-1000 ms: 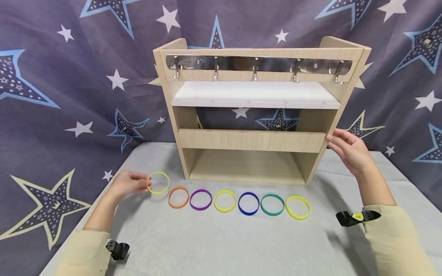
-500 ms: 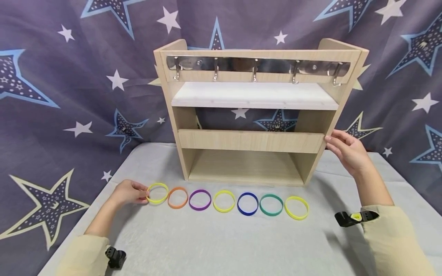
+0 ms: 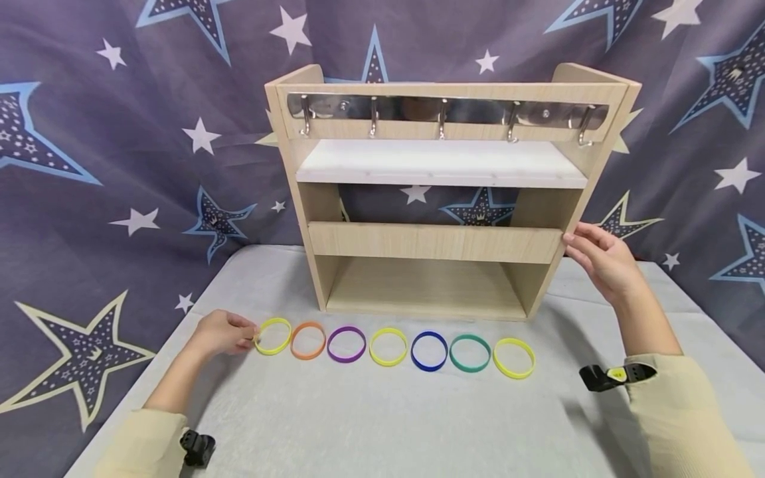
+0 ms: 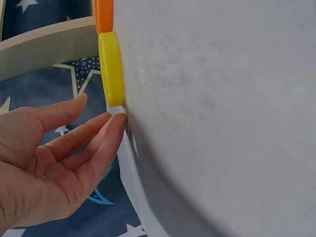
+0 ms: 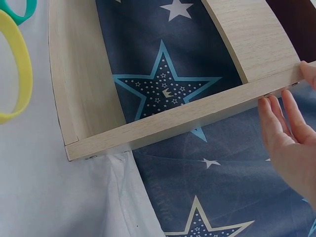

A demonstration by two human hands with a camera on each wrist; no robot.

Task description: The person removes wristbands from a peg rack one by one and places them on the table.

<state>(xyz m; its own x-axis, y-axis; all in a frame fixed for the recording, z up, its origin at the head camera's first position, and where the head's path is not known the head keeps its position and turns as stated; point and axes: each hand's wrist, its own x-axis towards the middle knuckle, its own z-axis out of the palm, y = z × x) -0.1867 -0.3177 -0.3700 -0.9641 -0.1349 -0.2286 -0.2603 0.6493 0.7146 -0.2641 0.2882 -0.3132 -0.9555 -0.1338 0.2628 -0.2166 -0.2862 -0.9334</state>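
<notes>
My left hand (image 3: 220,334) is beside the leftmost yellow wristband (image 4: 111,69), which lies on the table at the end of a row. In the left wrist view, the thumb and fingers are spread apart, with the fingertips close to the band and nothing between them. At the other side, my right hand (image 3: 603,262) touches the right side panel of the wooden shelf (image 3: 436,243). Its thumb is at the panel's front edge, while the straight fingers rest along the outer face. The orange wristband (image 3: 307,358) lies right next to the yellow one.
Continuing the row rightward are purple (image 3: 346,360), yellow (image 3: 387,364), blue (image 3: 427,369), green (image 3: 469,369) and yellow (image 3: 514,376) wristbands. Metal hooks (image 3: 442,119) line the shelf's top front. A starry curtain (image 3: 143,265) hangs behind the grey-covered table (image 3: 382,425).
My left hand has lowered the yellow wristband to the table beside the orange one and let it go. The right hand has stayed at the shelf's side.
</notes>
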